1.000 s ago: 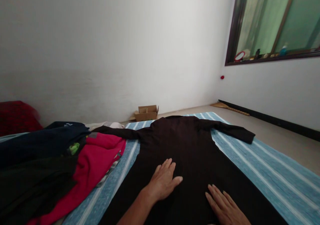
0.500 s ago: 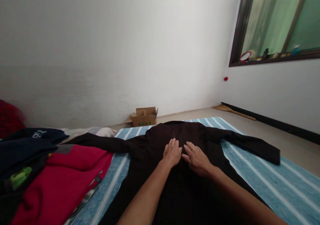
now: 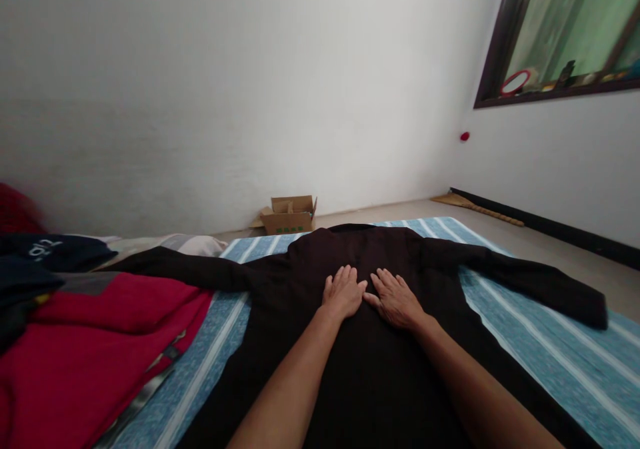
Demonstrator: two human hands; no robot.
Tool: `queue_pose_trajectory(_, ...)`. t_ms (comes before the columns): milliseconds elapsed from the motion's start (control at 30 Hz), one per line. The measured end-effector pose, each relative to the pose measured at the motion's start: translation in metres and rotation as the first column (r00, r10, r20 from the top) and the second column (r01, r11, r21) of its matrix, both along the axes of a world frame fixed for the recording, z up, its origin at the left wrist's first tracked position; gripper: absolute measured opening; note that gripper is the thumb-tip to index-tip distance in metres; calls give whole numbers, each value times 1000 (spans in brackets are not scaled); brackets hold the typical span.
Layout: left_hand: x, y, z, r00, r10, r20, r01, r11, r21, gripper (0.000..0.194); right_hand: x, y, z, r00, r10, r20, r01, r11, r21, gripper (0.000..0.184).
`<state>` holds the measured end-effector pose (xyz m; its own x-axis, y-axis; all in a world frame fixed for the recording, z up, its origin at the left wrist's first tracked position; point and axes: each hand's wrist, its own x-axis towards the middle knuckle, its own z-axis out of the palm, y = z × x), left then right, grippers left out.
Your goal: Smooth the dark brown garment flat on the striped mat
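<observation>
A long-sleeved black garment [image 3: 380,376] lies spread on a blue striped sheet [image 3: 530,329], its collar end away from me and its sleeves stretched out to both sides. My left hand [image 3: 344,292] rests flat on the upper middle of the cloth, fingers extended. Beside it, my right hand [image 3: 397,297] lies palm down on the same cloth with its fingers apart. The two thumbs point toward each other and nearly meet. Neither hand grips the fabric.
Folded red clothing [image 3: 115,336] and dark blue clothing [image 3: 55,252] are piled at the left, touching the left sleeve. Beyond the bed, an open cardboard box [image 3: 289,216] stands by the wall. A broom [image 3: 475,206] lies on the floor at the right, below a window [image 3: 565,36].
The view has tilted down and moved in slightly. Both hands stay on the black garment, and the right hand's fingers have spread a little, its thumb closer to my left hand.
</observation>
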<state>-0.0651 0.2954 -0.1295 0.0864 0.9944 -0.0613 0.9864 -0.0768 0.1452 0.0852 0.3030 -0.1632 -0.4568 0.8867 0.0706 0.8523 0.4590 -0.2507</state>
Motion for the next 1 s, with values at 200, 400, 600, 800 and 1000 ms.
queue_pose_trajectory(200,7,18,5,999,39,-16,-37,996,85,54,0,-3,7,1000,-4,4,4,999,-33,73)
queue_pose_trajectory(400,4,25,-11,999,49,-8,-49,999,15,62,1,-4,9,1000,5,17,-4,999,-37,70)
queue_pose_trajectory(600,6,24,-14,997,74,5,-74,996,56,62,3,2,6,998,-4,-63,3,1000,-13,59)
queue_pose_trajectory(800,8,21,-12,993,121,-6,-120,991,51,56,-13,30,14,996,6,-90,-4,1000,21,51)
queue_pose_trajectory(1000,9,21,-9,993,115,-15,-114,993,30,54,-32,61,14,999,7,-46,-7,1000,15,48)
